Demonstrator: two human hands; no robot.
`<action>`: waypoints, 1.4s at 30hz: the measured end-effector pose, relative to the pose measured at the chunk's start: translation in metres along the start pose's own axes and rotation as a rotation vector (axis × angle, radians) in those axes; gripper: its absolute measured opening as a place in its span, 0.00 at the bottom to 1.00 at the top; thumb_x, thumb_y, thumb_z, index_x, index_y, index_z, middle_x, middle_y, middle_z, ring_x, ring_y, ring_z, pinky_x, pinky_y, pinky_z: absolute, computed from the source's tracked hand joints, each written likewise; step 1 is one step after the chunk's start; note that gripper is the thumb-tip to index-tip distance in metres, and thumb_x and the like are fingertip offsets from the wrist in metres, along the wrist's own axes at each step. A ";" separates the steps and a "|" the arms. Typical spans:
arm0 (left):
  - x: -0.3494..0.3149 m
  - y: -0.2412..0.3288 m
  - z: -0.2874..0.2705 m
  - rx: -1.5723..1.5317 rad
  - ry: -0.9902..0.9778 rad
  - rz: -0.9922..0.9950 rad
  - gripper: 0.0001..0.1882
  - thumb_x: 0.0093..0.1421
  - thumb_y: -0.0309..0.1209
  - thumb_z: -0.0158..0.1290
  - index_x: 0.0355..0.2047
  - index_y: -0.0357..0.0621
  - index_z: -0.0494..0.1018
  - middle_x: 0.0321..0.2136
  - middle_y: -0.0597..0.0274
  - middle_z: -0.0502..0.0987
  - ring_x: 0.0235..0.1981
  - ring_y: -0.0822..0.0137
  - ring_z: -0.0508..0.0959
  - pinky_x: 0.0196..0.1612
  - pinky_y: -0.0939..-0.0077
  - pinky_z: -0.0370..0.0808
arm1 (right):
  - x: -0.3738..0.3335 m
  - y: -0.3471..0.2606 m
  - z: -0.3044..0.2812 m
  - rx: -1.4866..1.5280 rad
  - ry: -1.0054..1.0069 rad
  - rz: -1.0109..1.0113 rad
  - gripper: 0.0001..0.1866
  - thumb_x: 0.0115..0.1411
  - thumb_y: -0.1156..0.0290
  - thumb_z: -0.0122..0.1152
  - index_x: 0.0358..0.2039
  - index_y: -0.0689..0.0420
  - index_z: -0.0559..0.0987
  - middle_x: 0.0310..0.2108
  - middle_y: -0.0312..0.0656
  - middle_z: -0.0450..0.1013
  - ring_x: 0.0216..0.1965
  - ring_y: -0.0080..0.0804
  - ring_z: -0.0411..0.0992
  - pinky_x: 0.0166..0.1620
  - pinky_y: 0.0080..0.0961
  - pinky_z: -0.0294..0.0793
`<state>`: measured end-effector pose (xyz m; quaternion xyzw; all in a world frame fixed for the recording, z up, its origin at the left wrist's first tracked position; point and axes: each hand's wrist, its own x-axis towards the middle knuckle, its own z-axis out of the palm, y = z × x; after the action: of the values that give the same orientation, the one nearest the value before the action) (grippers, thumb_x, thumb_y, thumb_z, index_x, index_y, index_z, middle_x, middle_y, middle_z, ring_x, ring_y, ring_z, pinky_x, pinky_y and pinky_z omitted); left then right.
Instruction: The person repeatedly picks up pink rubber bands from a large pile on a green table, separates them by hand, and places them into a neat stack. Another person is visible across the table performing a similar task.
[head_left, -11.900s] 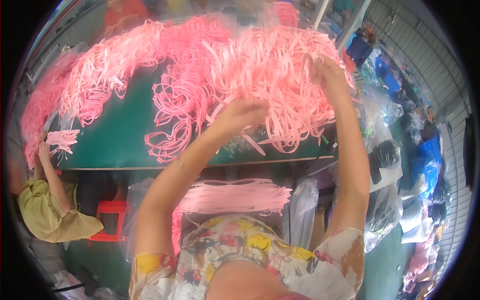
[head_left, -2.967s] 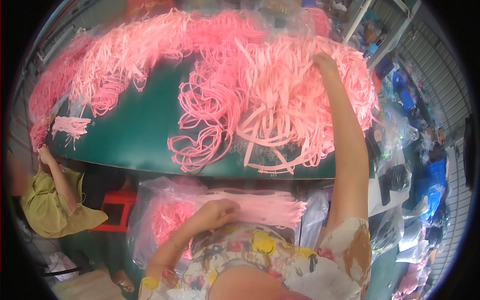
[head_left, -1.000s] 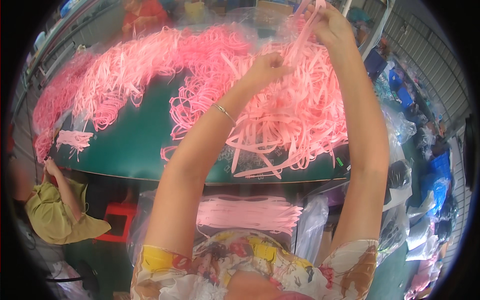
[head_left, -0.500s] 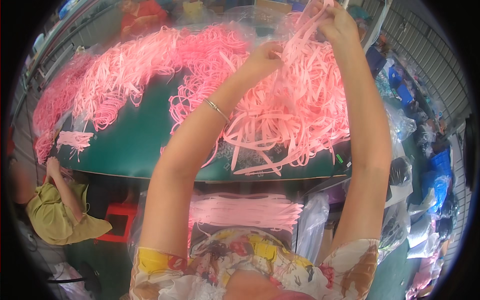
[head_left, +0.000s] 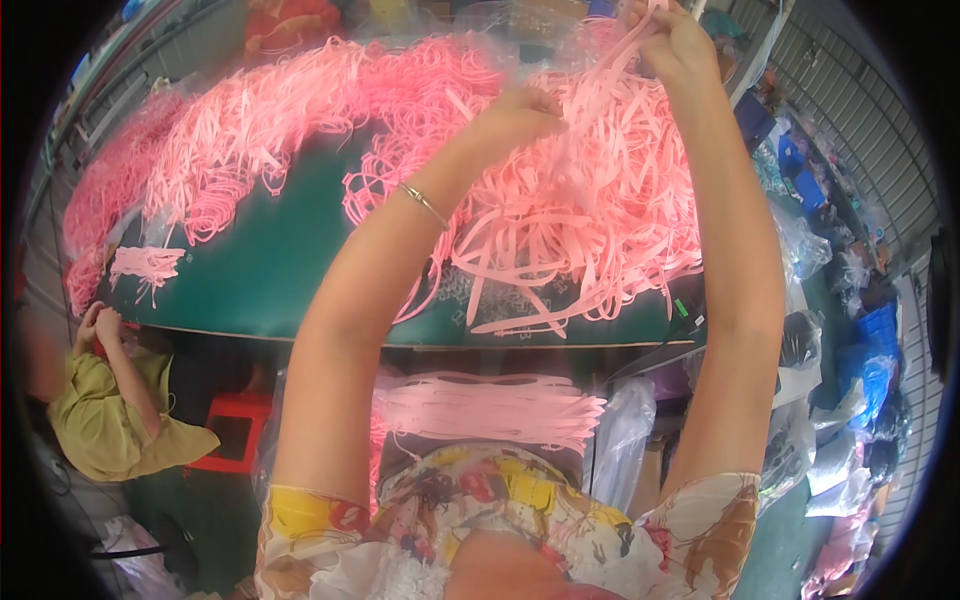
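Note:
High at the upper right, my right hand (head_left: 680,45) is closed round pale pink flat straps (head_left: 622,52), which hang from it toward a large tangled heap of pink straps (head_left: 600,190). My left hand (head_left: 520,120), with a metal bangle on its wrist, is over the left side of this heap. Its fingers look curled and are slightly blurred; what they hold, if anything, cannot be made out. The heap spreads on a dark green tabletop (head_left: 255,250), its loose ends near the front edge.
More pink cord piles (head_left: 260,110) run along the table's far left, with a small pink bundle (head_left: 148,264) nearby. A stacked pink strap bundle (head_left: 490,408) lies before my body. A person in olive (head_left: 130,410) sits left by a red stool (head_left: 235,432). Plastic bags (head_left: 800,250) crowd the right.
My left hand has shifted slightly left, away from the hanging straps. My right hand stays raised with its straps. The whole view has tilted a little.

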<state>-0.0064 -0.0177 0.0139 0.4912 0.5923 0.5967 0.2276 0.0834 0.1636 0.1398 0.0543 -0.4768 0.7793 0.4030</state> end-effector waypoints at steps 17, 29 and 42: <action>-0.021 0.007 0.026 -0.065 0.001 -0.019 0.19 0.54 0.35 0.52 0.43 0.36 0.70 0.37 0.63 0.75 0.41 0.71 0.72 0.46 0.78 0.66 | 0.008 -0.007 0.007 -0.019 -0.002 -0.135 0.16 0.48 0.86 0.38 0.36 0.59 0.69 0.28 0.43 0.68 0.25 0.34 0.68 0.28 0.29 0.72; -0.026 0.019 -0.002 -0.015 -0.053 0.213 0.09 0.55 0.27 0.49 0.35 0.37 0.72 0.29 0.66 0.74 0.32 0.76 0.72 0.39 0.82 0.68 | -0.022 -0.090 -0.027 0.187 -0.087 -0.057 0.14 0.58 0.80 0.40 0.44 0.69 0.65 0.37 0.50 0.67 0.36 0.40 0.67 0.42 0.33 0.68; -0.200 0.066 0.021 -0.154 -0.228 0.095 0.22 0.59 0.40 0.47 0.48 0.37 0.68 0.46 0.58 0.71 0.49 0.67 0.69 0.50 0.72 0.65 | -0.174 -0.053 0.081 -0.111 -0.503 0.294 0.12 0.56 0.75 0.53 0.41 0.61 0.71 0.28 0.38 0.72 0.21 0.21 0.67 0.23 0.13 0.67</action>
<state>0.1148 -0.1909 0.0084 0.5644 0.4912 0.5907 0.3021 0.2113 0.0114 0.1387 0.1541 -0.6065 0.7640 0.1573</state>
